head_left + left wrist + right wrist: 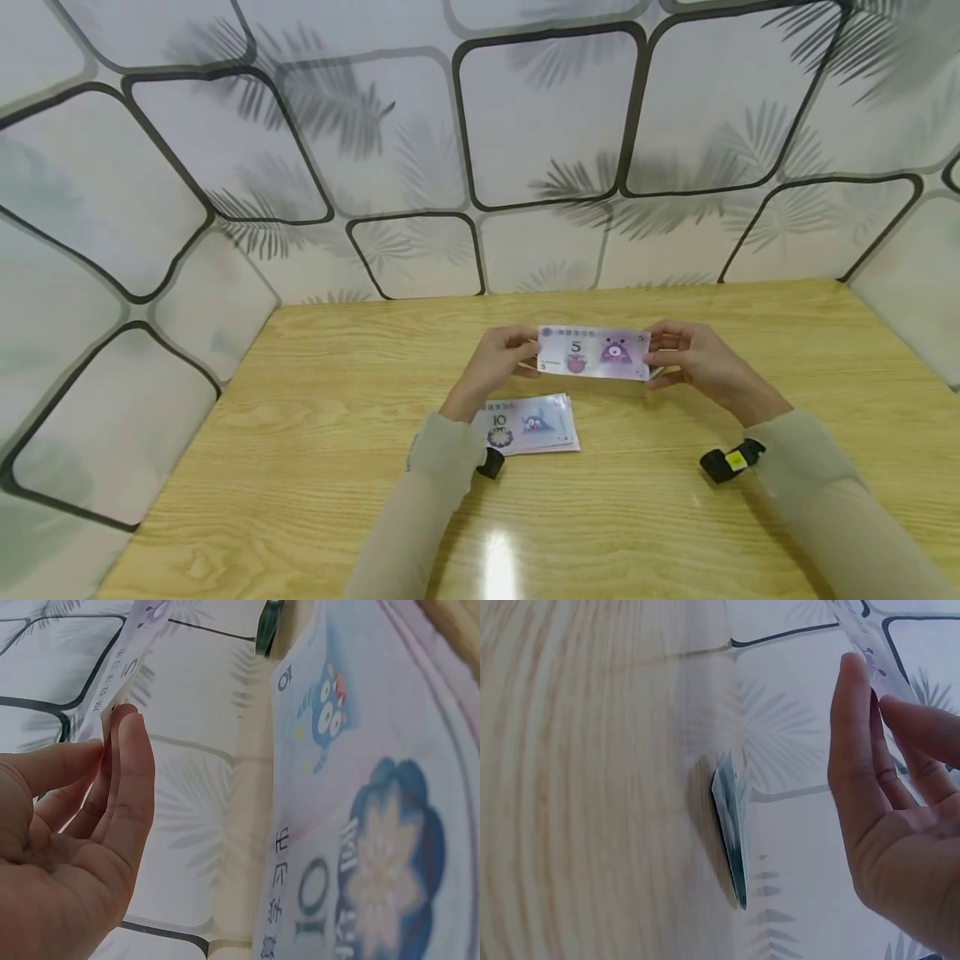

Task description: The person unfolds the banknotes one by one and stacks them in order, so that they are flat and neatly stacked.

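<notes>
A purple play banknote (592, 352) marked 5 is stretched between both hands above the table. My left hand (498, 358) pinches its left end between thumb and fingers. Its right end is pinched by my right hand (693, 358). Under the left wrist lies a small pile of bluish play banknotes (536, 423), the top one marked 10; the left wrist view shows that note (322, 787) up close. In the right wrist view, a greenish folded paper (731, 832) stands on the table; in the head view it is mostly hidden behind the held note and right hand.
The wooden table (300, 467) meets a wall (547, 125) with a leaf-and-frame pattern at the back and sides. A black strap with a camera (723, 464) sits on the right wrist, another (491, 463) on the left.
</notes>
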`<state>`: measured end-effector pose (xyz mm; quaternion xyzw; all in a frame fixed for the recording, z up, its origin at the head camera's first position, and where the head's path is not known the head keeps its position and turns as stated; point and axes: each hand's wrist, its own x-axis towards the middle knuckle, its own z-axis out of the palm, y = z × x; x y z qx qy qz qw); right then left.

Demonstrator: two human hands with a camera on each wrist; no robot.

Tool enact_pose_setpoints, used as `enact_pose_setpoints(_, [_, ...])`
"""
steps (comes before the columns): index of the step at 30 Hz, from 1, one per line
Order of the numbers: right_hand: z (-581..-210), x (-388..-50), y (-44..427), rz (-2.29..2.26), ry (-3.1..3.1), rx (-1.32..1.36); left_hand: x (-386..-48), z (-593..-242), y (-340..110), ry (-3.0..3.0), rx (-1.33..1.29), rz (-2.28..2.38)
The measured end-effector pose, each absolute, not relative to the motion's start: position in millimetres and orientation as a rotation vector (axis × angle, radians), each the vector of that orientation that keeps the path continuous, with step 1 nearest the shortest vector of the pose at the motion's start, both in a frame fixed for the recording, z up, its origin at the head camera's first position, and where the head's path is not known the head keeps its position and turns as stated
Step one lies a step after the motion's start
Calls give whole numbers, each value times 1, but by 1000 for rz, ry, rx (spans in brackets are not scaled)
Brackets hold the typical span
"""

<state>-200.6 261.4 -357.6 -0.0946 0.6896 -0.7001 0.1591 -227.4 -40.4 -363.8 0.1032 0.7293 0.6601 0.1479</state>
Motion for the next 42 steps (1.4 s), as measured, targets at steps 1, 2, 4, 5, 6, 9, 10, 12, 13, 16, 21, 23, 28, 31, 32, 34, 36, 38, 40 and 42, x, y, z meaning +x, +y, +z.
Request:
enact_pose_setpoints(1, [-358, -201, 261, -1993, 1982, -261, -227, -364, -42, 2100, 303, 1895])
enact_pose_setpoints(2, [-358, -201, 261, -1984, 1994, -253, -227, -363, -43, 2104, 307, 1891])
enact_pose_setpoints(4, [-358, -202, 260, -1964, 2018, -243, -226, -363, -44, 2107, 313, 1884])
enact_pose_setpoints(5, [-358, -202, 260, -1959, 2026, -240, -226, -362, -45, 2110, 311, 1881])
enact_pose_setpoints(6, [-358, -202, 259, -1955, 2031, -240, -225, -362, -46, 2111, 312, 1879])
enact_pose_setpoints(9, [-358, -202, 258, -1959, 2017, -241, -224, -361, -49, 2108, 311, 1887])
enact_pose_setpoints(10, [-358, -202, 257, -1962, 2009, -243, -223, -361, -50, 2109, 310, 1891])
enact_pose_setpoints(12, [-357, -202, 256, -1968, 1993, -249, -223, -362, -52, 2105, 313, 1901])
enact_pose_setpoints(13, [-357, -202, 255, -1972, 1987, -253, -222, -362, -53, 2103, 312, 1906])
enact_pose_setpoints(16, [-357, -202, 254, -1975, 1983, -269, -222, -362, -56, 2102, 317, 1916])
enact_pose_setpoints(21, [-358, -202, 251, -1982, 1975, -294, -220, -363, -60, 2099, 317, 1925])
enact_pose_setpoints(23, [-358, -202, 249, -1979, 1978, -303, -220, -363, -61, 2083, 312, 1938])
enact_pose_setpoints(28, [-359, -203, 246, -1958, 2003, -326, -220, -366, -65, 2047, 318, 1966])
enact_pose_setpoints(31, [-358, -202, 244, -1951, 2013, -339, -220, -366, -66, 2044, 319, 1966])
enact_pose_setpoints(32, [-358, -203, 244, -1948, 2016, -344, -221, -366, -67, 2040, 316, 1968])
enact_pose_setpoints(34, [-357, -202, 242, -1947, 2017, -346, -220, -366, -68, 2041, 310, 1968])
enact_pose_setpoints(36, [-357, -203, 241, -1946, 2013, -345, -220, -366, -69, 2043, 310, 1969])
enact_pose_setpoints(38, [-357, -203, 239, -1948, 2005, -345, -219, -365, -71, 2043, 311, 1974])
enact_pose_setpoints(40, [-357, -203, 238, -1952, 1998, -347, -219, -365, -72, 2049, 318, 1971])
enact_pose_setpoints(42, [-357, -202, 237, -1955, 1992, -353, -218, -364, -74, 2057, 321, 1963])
